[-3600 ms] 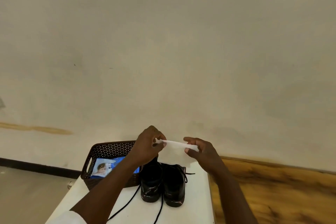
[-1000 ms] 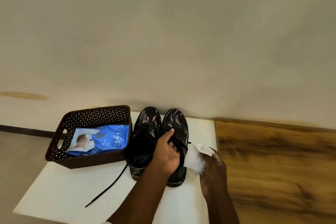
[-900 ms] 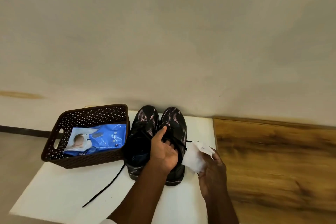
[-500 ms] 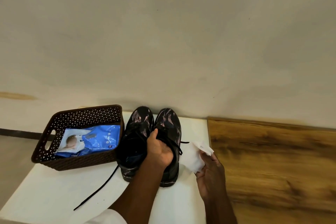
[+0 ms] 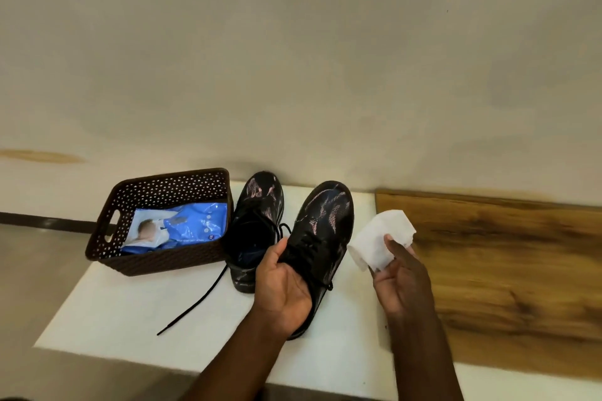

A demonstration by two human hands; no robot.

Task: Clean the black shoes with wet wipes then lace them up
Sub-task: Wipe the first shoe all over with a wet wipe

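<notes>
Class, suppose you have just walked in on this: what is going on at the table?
A person is cleaning a pair of black shoes. The left hand grips the right-hand shoe at its heel end, tilted up off the white table. The right hand holds a folded white wet wipe beside it, not yet touching. The other shoe stands on the table with a loose lace trailing. The wipes pack lies in the brown basket.

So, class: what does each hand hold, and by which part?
Left hand grips the right-hand black shoe at its heel; right hand pinches the white wipe's lower edge.
</notes>
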